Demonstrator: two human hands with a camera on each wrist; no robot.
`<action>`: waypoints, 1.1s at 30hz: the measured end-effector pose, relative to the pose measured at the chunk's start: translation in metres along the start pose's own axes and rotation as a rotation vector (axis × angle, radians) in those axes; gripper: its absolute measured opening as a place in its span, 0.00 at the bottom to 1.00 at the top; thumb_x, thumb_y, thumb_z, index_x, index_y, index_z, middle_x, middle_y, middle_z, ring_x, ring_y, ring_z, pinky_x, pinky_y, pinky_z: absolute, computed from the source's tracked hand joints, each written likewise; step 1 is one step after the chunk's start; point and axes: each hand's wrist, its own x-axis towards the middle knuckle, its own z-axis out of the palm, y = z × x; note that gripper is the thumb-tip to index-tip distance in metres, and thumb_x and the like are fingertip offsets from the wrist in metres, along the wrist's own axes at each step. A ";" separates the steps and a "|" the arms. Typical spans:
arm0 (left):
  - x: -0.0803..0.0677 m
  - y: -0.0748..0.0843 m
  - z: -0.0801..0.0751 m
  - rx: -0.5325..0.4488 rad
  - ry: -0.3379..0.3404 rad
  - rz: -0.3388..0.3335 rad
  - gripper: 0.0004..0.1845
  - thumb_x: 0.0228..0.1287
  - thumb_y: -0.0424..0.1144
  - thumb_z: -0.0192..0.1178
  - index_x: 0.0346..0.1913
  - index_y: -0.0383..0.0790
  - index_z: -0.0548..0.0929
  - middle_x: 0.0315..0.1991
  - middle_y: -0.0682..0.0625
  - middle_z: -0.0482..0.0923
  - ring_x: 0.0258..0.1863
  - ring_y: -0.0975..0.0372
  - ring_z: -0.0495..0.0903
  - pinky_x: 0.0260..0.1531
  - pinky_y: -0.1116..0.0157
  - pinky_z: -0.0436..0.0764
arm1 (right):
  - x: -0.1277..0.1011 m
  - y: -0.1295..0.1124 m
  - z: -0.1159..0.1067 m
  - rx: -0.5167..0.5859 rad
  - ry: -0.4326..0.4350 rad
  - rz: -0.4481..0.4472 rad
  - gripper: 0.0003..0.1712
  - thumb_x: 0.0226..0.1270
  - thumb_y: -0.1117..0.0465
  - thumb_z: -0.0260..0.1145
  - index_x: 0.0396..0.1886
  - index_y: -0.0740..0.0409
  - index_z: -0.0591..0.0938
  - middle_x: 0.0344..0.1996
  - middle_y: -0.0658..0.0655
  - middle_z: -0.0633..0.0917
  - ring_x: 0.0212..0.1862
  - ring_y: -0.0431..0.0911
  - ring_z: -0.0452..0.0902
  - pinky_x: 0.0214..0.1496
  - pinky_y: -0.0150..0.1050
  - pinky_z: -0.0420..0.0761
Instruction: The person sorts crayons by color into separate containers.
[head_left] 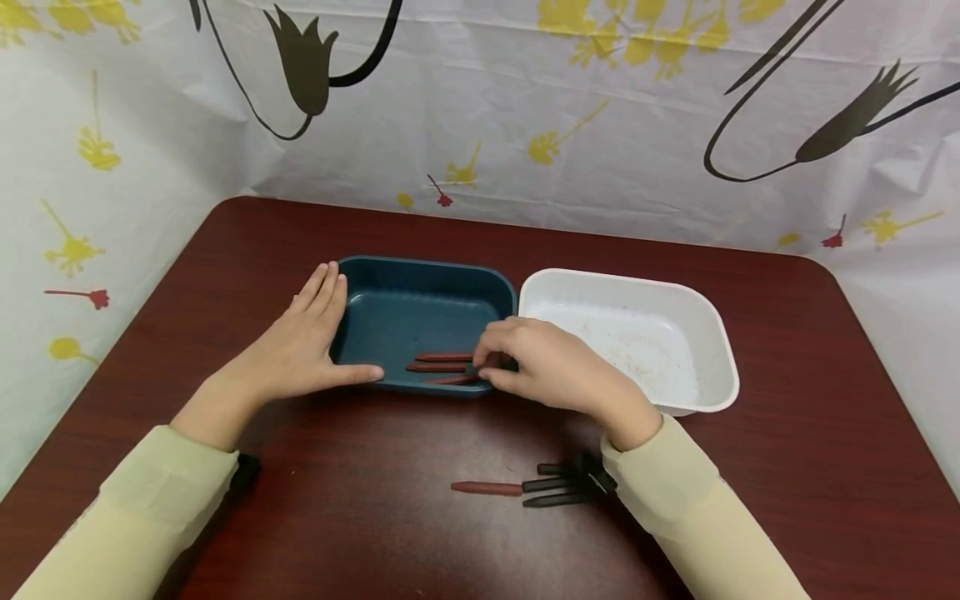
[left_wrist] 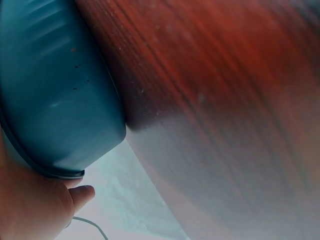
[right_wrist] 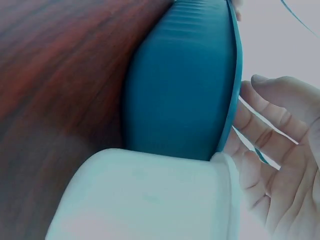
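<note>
My left hand lies with straight fingers along the left end of a dark blue tray, its thumb on the front rim. Over that tray's right end, my right hand reaches down with bent fingers, thumb and index close together. Several red crayons lie in the tray right at those fingertips. In the right wrist view the fingertips go behind the tray's rim, so I cannot tell whether they pinch a crayon. The left wrist view shows the tray's outer wall beside my left hand.
A white tray with specks on its floor stands against the blue tray's right end. On the table nearer me lie a red crayon and several black crayons, partly under my right wrist. A patterned cloth hangs behind the table.
</note>
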 end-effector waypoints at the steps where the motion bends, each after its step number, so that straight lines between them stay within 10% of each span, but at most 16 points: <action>1: 0.000 0.000 0.000 0.002 -0.001 -0.001 0.70 0.52 0.77 0.58 0.78 0.28 0.38 0.81 0.39 0.26 0.80 0.47 0.27 0.72 0.37 0.52 | -0.004 0.000 0.001 -0.004 0.016 -0.013 0.05 0.68 0.60 0.67 0.41 0.52 0.87 0.39 0.45 0.84 0.43 0.41 0.78 0.46 0.37 0.79; 10: 0.000 0.001 0.000 0.002 -0.011 -0.009 0.69 0.52 0.77 0.58 0.78 0.28 0.38 0.80 0.39 0.26 0.80 0.47 0.27 0.72 0.36 0.51 | -0.029 -0.010 0.004 0.030 0.109 -0.105 0.03 0.68 0.60 0.68 0.38 0.48 0.86 0.36 0.42 0.82 0.42 0.38 0.75 0.44 0.32 0.78; 33: 0.001 0.002 0.000 0.008 -0.012 -0.012 0.70 0.52 0.77 0.58 0.78 0.29 0.37 0.80 0.39 0.26 0.80 0.47 0.27 0.72 0.36 0.51 | -0.035 -0.020 0.049 -0.034 -0.233 -0.115 0.04 0.63 0.55 0.71 0.32 0.47 0.85 0.32 0.41 0.81 0.37 0.34 0.73 0.39 0.28 0.75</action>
